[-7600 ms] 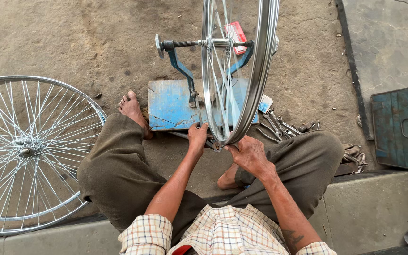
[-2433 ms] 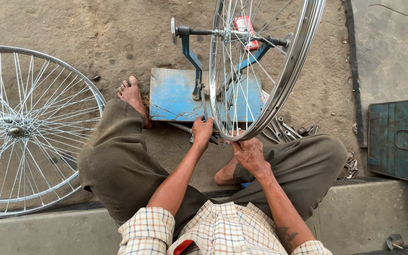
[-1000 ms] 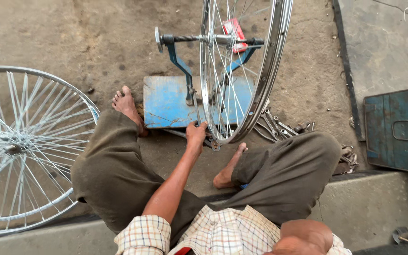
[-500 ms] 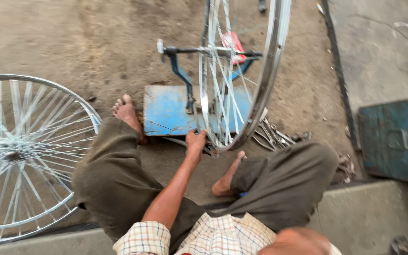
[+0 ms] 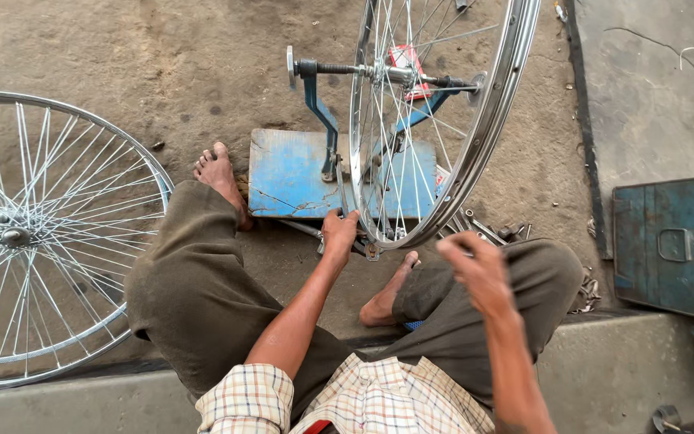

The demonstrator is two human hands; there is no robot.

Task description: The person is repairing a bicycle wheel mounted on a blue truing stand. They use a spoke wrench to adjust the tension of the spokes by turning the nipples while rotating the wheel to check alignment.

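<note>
Left hand (image 5: 339, 235) pinches the rim (image 5: 443, 209) of 1 wheel upright in a blue stand (image 5: 299, 173), steadying it; right hand (image 5: 479, 269) hovers open, empty, nearby.

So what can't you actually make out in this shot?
- Right hand: motion-blurred in the head view, so whether it holds anything can't be told.
- Left hand: its fingertips are behind the wheel rim, so the grip is unclear.
- Wheel top: cut off by the upper edge.
- Tools on the ground: partly hidden by the rim and knee, too small to identify.
- Blue box: cut off at the right edge.
</note>
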